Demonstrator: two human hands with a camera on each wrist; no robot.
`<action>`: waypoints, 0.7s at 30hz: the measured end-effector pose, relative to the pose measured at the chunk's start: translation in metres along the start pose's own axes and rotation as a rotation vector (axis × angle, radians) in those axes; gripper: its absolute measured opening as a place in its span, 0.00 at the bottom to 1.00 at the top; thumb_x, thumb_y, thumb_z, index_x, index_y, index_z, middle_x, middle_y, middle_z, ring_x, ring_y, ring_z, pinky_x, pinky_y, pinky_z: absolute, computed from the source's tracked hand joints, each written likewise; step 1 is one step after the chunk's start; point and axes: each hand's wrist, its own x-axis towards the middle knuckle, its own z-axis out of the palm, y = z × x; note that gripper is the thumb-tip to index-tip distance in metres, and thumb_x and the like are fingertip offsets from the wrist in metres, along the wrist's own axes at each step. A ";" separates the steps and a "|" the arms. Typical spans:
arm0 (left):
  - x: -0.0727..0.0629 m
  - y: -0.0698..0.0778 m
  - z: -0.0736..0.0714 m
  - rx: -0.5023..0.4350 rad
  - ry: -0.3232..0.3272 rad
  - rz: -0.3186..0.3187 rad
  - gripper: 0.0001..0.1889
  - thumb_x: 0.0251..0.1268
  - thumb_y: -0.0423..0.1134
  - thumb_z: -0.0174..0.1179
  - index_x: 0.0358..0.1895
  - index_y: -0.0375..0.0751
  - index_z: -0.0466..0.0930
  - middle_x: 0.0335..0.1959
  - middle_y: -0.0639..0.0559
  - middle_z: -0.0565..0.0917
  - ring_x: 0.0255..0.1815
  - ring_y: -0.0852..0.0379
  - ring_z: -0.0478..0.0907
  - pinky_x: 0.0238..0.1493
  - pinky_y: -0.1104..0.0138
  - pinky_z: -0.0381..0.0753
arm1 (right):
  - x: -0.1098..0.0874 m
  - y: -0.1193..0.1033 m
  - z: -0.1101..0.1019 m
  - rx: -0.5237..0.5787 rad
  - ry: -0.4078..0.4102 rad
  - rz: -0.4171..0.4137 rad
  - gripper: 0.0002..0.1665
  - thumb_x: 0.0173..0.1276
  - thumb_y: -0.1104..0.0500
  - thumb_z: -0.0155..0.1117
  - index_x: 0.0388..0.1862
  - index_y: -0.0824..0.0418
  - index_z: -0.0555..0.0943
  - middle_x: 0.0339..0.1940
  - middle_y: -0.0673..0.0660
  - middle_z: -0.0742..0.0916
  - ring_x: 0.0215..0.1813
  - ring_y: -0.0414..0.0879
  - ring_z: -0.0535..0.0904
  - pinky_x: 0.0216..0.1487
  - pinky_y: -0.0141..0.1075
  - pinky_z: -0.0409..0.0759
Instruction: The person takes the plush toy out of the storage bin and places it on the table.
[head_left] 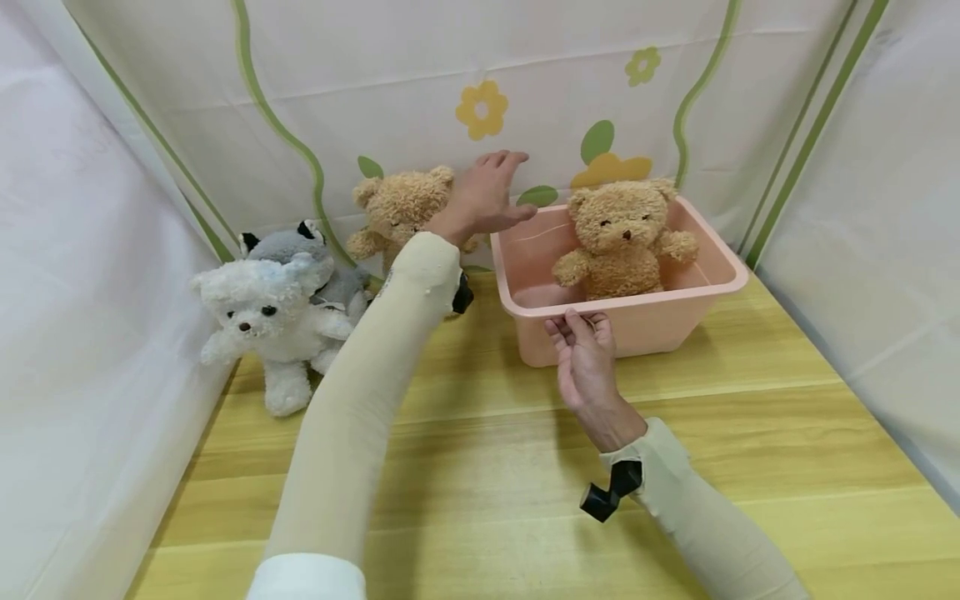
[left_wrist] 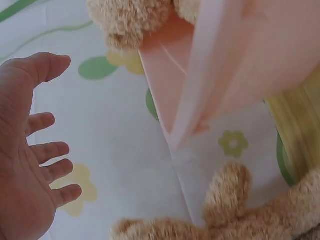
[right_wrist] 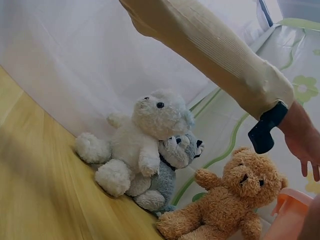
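Observation:
A pink plastic bin (head_left: 630, 329) holds a curly brown teddy bear (head_left: 626, 225), upright with its head and arms above the rim. My right hand (head_left: 587, 367), palm up with bent fingers, grips the bin's front rim. My left hand (head_left: 483, 196) is in the air beside the bin's back left corner; in the left wrist view its fingers (left_wrist: 59, 149) are spread and hold nothing. Behind the left forearm sits a second brown teddy bear (head_left: 405, 204), partly hidden in the head view but plainer in the right wrist view.
At the left, a white plush bear (head_left: 262, 312) leans in front of a grey plush toy (head_left: 288, 244) with black-tipped ears. Everything stands on a wooden table (head_left: 465, 500). White cloth walls (head_left: 405, 67) with printed flowers close in the back and sides.

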 end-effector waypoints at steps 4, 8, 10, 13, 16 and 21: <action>0.006 0.015 0.003 -0.013 -0.024 0.024 0.44 0.66 0.61 0.57 0.79 0.51 0.47 0.80 0.49 0.53 0.80 0.47 0.51 0.76 0.52 0.59 | 0.000 0.000 -0.001 -0.003 0.000 -0.003 0.07 0.76 0.66 0.51 0.39 0.55 0.65 0.36 0.51 0.76 0.39 0.42 0.77 0.50 0.32 0.80; 0.014 0.033 0.007 -0.044 -0.036 0.065 0.43 0.67 0.59 0.57 0.79 0.51 0.47 0.80 0.51 0.53 0.80 0.49 0.51 0.77 0.55 0.57 | 0.000 -0.001 -0.001 0.000 0.007 -0.002 0.07 0.76 0.66 0.50 0.40 0.56 0.65 0.37 0.51 0.76 0.39 0.42 0.77 0.50 0.31 0.80; 0.018 0.044 0.010 -0.061 -0.045 0.075 0.43 0.67 0.59 0.57 0.79 0.52 0.47 0.80 0.52 0.54 0.80 0.50 0.51 0.77 0.57 0.56 | -0.001 -0.002 -0.001 -0.003 0.009 0.002 0.07 0.76 0.66 0.50 0.39 0.56 0.65 0.37 0.51 0.77 0.39 0.42 0.77 0.50 0.31 0.81; 0.023 0.060 0.014 -0.085 -0.078 0.068 0.43 0.68 0.60 0.56 0.80 0.53 0.46 0.80 0.53 0.53 0.80 0.52 0.50 0.78 0.58 0.55 | -0.002 -0.001 0.000 -0.004 0.013 0.009 0.07 0.76 0.66 0.50 0.39 0.56 0.66 0.36 0.51 0.77 0.39 0.42 0.77 0.49 0.31 0.81; 0.028 0.072 0.017 -0.087 -0.103 0.059 0.43 0.68 0.61 0.55 0.80 0.53 0.45 0.80 0.52 0.53 0.80 0.52 0.50 0.78 0.58 0.55 | -0.004 0.001 0.001 -0.009 0.005 0.012 0.05 0.77 0.66 0.50 0.40 0.57 0.66 0.36 0.51 0.78 0.38 0.41 0.77 0.48 0.31 0.81; 0.033 0.081 0.024 -0.078 -0.121 0.059 0.42 0.69 0.61 0.53 0.80 0.54 0.43 0.80 0.52 0.54 0.80 0.52 0.51 0.77 0.59 0.58 | -0.006 0.004 0.003 -0.015 -0.011 0.008 0.04 0.77 0.65 0.50 0.45 0.57 0.67 0.38 0.51 0.79 0.38 0.40 0.78 0.49 0.30 0.81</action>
